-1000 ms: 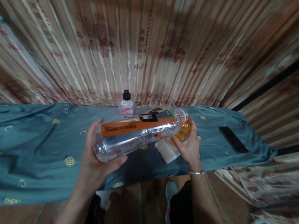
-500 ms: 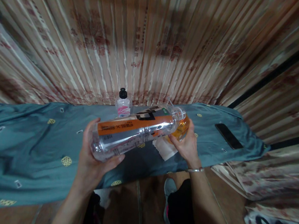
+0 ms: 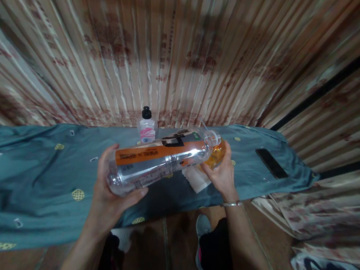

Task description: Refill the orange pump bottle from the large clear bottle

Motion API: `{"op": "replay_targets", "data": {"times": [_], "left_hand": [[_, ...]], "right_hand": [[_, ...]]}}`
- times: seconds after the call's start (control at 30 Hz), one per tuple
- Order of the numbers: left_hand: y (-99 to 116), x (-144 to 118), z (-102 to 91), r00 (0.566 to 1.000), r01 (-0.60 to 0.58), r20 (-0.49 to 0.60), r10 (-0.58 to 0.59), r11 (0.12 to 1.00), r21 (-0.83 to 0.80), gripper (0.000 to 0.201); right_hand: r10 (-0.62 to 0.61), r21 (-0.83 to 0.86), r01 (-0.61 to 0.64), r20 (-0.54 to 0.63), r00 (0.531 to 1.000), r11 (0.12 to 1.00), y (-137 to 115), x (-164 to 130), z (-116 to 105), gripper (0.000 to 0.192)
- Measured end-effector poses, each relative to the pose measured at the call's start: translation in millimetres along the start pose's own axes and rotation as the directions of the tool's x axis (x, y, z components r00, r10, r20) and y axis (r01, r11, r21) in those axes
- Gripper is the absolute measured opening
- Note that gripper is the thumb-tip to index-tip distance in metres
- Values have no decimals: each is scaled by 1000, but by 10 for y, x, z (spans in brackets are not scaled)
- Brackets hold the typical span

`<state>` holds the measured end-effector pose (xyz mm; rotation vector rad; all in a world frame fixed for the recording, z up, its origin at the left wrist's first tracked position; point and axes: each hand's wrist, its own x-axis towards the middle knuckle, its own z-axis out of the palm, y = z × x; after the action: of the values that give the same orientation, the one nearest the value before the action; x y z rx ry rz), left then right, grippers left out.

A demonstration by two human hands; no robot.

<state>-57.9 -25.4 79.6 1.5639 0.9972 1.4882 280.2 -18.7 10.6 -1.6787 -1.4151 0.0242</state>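
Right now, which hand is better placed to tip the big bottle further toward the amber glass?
Probably the left hand: it grips the big bottle at its base, while the right hand steadies the amber glass.

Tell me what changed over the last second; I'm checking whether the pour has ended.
Almost nothing. The left hand still grips the tilted clear bottle at its base; the right hand still holds the orange container at the bottle's mouth. Only the view drifted slightly. The small bottle, phone and white cloth stayed put.
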Motion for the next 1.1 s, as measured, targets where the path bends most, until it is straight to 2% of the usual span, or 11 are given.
{"op": "replay_targets", "data": {"times": [0.2, 0.47, 0.73, 1.1], "left_hand": [[-41, 13, -27, 1000, -2, -14, 2, 1000, 20, 102], [-86, 4, -77, 999, -41, -31, 43, 997, 70, 102], [-2, 22, -26, 999, 31, -26, -29, 997, 65, 103], [67, 29, 77, 992, -19, -123, 24, 999, 43, 99]], "right_hand": [[5, 10, -5, 6, 1000, 1000, -67, 24, -2, 113], [60, 8, -60, -22, 998, 998, -87, 48, 44, 119], [65, 38, -64, -37, 997, 997, -118, 55, 42, 111], [77, 41, -75, -33, 997, 996, -119, 53, 15, 110]]}}
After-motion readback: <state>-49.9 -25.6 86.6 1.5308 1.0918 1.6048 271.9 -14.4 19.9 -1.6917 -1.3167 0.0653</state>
